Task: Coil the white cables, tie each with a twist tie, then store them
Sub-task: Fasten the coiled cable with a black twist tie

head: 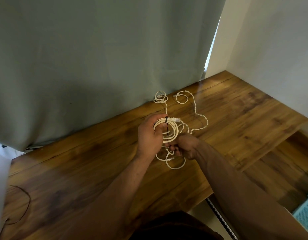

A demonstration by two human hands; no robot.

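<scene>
One coiled white cable (168, 130) in left grip (149, 134), right grip (183, 147) pinching it, one loose cable (200, 116).

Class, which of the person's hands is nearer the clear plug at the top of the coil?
Left. The left hand grips the coil beside the plug; the right hand is below the coil.

Grey-green curtain (80, 66) behind wooden table (236, 118), white wall (271, 40) right.

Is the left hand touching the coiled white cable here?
Touching. The head view shows the left hand with fingers curled over the coiled white cable and its thumb pressed on the loops beside the black twist tie.
</scene>
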